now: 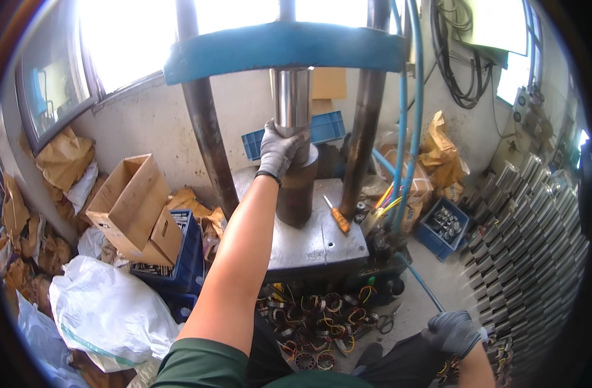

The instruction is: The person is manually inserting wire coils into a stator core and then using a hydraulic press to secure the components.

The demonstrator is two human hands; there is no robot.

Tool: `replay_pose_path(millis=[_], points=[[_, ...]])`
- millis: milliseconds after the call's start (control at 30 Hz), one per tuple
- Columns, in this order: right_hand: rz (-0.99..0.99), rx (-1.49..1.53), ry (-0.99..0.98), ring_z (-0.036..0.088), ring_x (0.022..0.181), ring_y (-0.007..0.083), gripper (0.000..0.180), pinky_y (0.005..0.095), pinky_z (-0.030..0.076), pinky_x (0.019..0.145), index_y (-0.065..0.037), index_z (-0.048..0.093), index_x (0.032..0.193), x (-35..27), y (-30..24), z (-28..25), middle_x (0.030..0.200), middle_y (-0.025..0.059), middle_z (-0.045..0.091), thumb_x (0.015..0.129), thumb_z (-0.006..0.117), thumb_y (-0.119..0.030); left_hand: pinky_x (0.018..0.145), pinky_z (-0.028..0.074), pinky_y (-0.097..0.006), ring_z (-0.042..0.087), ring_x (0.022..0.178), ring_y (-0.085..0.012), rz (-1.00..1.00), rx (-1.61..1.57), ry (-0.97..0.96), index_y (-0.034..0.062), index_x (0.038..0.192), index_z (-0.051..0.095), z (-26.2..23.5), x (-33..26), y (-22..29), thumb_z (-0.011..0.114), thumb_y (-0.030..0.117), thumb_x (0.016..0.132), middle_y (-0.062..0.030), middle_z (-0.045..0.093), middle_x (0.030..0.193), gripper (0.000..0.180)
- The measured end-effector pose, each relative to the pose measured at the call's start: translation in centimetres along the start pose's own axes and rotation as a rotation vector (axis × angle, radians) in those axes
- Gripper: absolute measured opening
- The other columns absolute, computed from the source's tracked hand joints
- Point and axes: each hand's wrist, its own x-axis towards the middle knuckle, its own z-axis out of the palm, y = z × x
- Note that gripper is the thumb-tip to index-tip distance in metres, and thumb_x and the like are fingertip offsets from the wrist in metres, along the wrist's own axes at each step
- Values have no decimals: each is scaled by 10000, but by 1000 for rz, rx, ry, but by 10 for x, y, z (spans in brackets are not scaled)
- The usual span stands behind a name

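Observation:
My left hand [280, 152], in a grey glove, reaches up into the press. Its fingers close round a grey metal piece [302, 154] between the shiny press ram [292, 97] and a dark, thick steel cylinder [295, 194]. That cylinder stands upright on the steel press table [302, 249]; the hand hides much of the piece. At the lower right my right hand [454, 331], also gloved, is closed round the end of a long blue lever [420, 282] beside my knee. A screwdriver with an orange handle [340, 220] lies on the table, right of the cylinder.
A blue crossbeam [283, 48] spans dark posts [209, 139]. Wire-wound stator rings [315, 326] and scissors [388, 321] lie on the floor. Stacked metal tubes [528, 252] stand right, near a blue parts bin [442, 227]. Left are a cardboard box [131, 200] and white sack [108, 310].

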Motion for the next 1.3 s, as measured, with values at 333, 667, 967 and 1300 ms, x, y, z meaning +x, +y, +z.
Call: replay_pose_path(millis=[333,667,967,1300], points=[[-64,249,502,628,607,370,272,452,515,601,-43,609,644,-2,-2,30,645,165,611,780,770,-214,950,554,-336,680,1057,-213,8,-22,-55,18,1308,538,-1,-1,2,1001,370,674,-134,712,1158,861],[-21,312,539,625,634,409,213,470,502,596,-23,646,702,-8,-3,29,681,211,602,806,735,-186,998,545,-354,683,1133,-254,-14,-28,-81,-4,1352,507,4,0,5,1004,389,658,-170,708,1212,939],[20,335,554,631,642,406,195,475,504,610,-36,647,711,-8,-5,28,686,208,610,801,742,-180,1061,503,-344,644,1178,-227,80,-152,-96,23,1435,445,4,-2,3,996,223,668,-127,672,1281,966],[-101,-16,1108,695,850,325,165,397,566,802,-23,696,1012,64,39,-57,941,161,699,848,679,-29,1097,473,-343,597,1232,-220,82,-252,-188,24,1464,420,2,12,-19,1002,348,694,-124,641,1308,1018]])
